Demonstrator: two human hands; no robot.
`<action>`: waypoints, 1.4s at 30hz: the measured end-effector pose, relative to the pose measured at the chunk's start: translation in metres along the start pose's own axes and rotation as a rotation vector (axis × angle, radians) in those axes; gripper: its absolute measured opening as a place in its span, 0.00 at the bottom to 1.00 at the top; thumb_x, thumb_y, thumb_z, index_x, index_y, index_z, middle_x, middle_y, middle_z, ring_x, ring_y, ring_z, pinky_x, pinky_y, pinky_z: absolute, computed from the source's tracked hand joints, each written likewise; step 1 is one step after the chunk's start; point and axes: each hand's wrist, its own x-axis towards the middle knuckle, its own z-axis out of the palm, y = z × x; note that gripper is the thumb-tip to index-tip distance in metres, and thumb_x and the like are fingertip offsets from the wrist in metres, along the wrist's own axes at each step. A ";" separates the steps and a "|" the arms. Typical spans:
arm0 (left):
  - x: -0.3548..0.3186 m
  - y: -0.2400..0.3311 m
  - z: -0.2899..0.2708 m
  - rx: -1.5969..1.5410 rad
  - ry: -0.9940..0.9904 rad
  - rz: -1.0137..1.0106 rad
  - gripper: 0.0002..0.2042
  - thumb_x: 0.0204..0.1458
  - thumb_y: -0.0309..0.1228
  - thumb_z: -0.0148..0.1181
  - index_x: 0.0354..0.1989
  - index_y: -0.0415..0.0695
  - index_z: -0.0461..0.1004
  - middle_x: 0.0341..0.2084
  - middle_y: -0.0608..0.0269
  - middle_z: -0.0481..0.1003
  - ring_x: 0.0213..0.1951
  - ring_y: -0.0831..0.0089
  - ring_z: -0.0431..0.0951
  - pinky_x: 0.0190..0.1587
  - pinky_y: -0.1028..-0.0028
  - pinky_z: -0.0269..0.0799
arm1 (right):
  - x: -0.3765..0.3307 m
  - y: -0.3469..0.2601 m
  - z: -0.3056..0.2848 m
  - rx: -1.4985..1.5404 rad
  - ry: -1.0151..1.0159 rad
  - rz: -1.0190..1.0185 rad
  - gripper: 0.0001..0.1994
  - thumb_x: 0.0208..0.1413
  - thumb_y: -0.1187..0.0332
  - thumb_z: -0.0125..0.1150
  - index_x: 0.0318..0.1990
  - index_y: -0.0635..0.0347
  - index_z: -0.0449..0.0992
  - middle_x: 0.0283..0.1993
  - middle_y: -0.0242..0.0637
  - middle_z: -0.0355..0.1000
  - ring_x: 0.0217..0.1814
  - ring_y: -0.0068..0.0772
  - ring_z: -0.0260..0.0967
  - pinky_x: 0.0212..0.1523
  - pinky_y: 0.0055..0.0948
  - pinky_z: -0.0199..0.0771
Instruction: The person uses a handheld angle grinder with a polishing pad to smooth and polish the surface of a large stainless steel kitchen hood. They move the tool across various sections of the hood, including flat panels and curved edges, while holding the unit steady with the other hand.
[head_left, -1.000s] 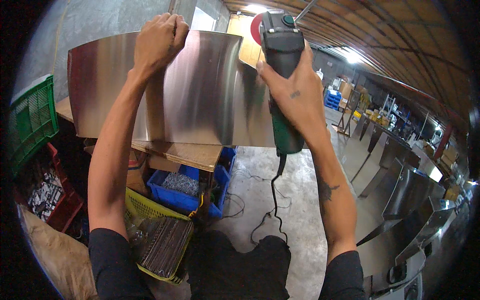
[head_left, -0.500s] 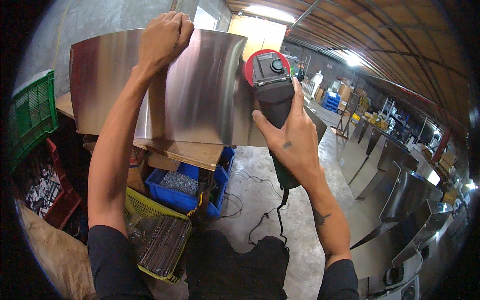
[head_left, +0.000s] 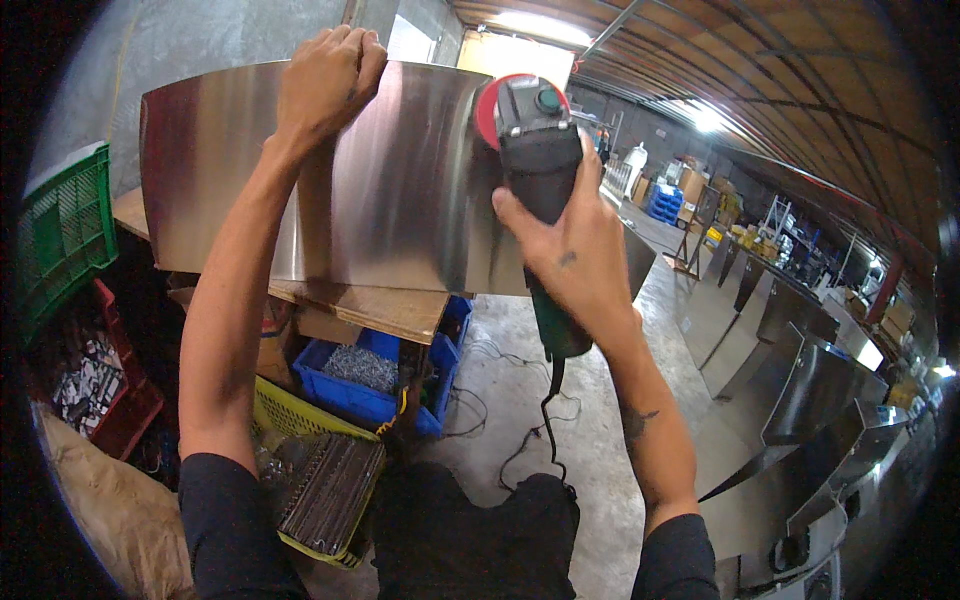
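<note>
A shiny brushed metal panel stands on edge across a wooden workbench, its bent right part reaching past the bench end. My left hand is closed over the panel's top edge. In my right hand is a dark angle grinder, its body upright and its head uppermost. The grinder's red disc lies against or just before the panel near its upper right corner; contact cannot be made out. A black power cord hangs from the grinder's lower end.
Under the bench sit a blue bin of small metal parts and a yellow-green basket of dark strips. A green crate and a red crate are at left. Several bent metal panels stand at right. Cord loops lie on the floor.
My right hand has carried the grinder up and slightly left along the panel, tilting its head. My left hand keeps its hold on the top edge.
</note>
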 end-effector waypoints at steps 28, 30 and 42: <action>0.001 -0.001 -0.004 0.019 0.037 0.014 0.19 0.72 0.39 0.48 0.39 0.38 0.81 0.38 0.47 0.83 0.46 0.46 0.82 0.55 0.50 0.75 | -0.019 0.010 0.002 0.071 0.012 0.125 0.54 0.62 0.53 0.72 0.82 0.78 0.44 0.56 0.74 0.79 0.54 0.75 0.83 0.57 0.59 0.82; 0.001 0.001 -0.003 0.028 0.033 0.014 0.19 0.72 0.39 0.48 0.39 0.38 0.80 0.38 0.48 0.83 0.46 0.46 0.82 0.55 0.50 0.75 | -0.020 0.012 0.006 0.063 0.028 0.091 0.54 0.62 0.53 0.72 0.81 0.80 0.45 0.55 0.75 0.79 0.53 0.76 0.82 0.56 0.60 0.82; 0.003 0.000 -0.007 0.051 -0.125 -0.052 0.22 0.76 0.42 0.45 0.51 0.35 0.81 0.47 0.45 0.83 0.53 0.45 0.82 0.60 0.53 0.75 | -0.022 0.012 0.005 0.061 0.031 0.128 0.52 0.62 0.56 0.72 0.81 0.80 0.46 0.63 0.77 0.74 0.58 0.77 0.80 0.61 0.58 0.81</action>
